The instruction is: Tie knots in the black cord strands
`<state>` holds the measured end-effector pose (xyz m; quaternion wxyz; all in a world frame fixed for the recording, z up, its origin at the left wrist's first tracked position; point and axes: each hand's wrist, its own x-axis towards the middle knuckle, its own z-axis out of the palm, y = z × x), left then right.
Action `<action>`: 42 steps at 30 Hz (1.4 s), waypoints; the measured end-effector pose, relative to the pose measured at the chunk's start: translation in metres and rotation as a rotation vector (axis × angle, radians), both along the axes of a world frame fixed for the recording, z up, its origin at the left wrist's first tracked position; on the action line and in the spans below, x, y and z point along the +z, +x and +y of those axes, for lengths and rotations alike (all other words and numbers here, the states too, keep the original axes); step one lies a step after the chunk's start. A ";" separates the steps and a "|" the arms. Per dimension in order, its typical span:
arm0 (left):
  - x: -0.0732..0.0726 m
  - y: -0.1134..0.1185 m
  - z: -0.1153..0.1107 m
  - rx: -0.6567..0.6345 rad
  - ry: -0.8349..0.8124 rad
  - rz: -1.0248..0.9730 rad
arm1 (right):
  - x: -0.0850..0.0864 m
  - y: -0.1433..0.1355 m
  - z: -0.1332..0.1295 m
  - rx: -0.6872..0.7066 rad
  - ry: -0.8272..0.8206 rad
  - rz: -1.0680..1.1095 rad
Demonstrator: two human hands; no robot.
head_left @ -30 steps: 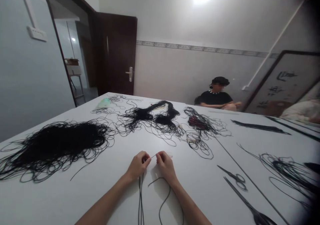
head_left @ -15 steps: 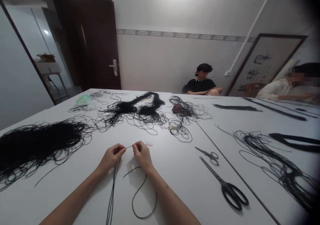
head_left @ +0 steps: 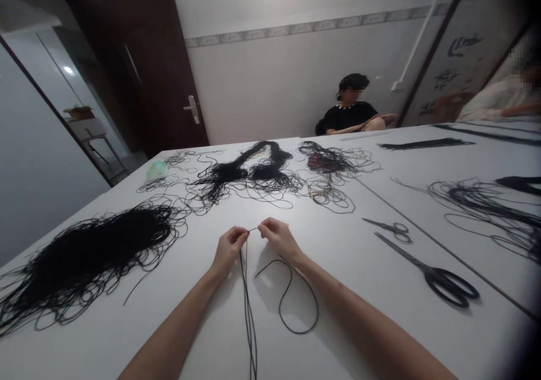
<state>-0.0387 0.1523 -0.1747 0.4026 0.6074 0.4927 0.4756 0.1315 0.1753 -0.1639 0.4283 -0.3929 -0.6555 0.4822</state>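
Between its fingertips my left hand [head_left: 230, 248] pinches thin black cords [head_left: 248, 312], whose strands hang down toward the near edge of the view. A short taut piece of cord runs across to my right hand [head_left: 279, 237], which pinches its other end. Beneath my right wrist a loose cord loop [head_left: 316, 312] curls on the white table [head_left: 220, 340]. Both hands are just above the tabletop, with a small gap between them.
Left lies a big black cord heap [head_left: 101, 247]; further back are tangled bundles [head_left: 228, 172] and a greenish bag [head_left: 156, 170]. Small scissors [head_left: 395, 230] and large scissors [head_left: 435, 273] lie right, near more cords [head_left: 477, 199]. Two people sit beyond the table.
The view has tilted and shifted, so my hands and the tabletop items appear further right. Both hands keep their pinch on the cord, with much the same gap between them.
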 end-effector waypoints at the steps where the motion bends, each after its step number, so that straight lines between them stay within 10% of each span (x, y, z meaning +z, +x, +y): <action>1: -0.002 0.000 -0.001 -0.009 -0.007 -0.043 | 0.004 0.003 -0.002 0.069 -0.005 0.004; 15: -0.005 0.005 -0.009 -0.295 -0.154 -0.516 | -0.022 -0.006 -0.014 0.259 -0.181 0.193; 25: -0.004 0.021 -0.050 -0.057 -0.248 -0.433 | -0.014 0.006 -0.057 -0.036 -0.118 0.050; 42: 0.003 0.018 -0.053 -0.070 -0.246 -0.107 | -0.022 0.003 -0.066 -0.205 0.420 -0.237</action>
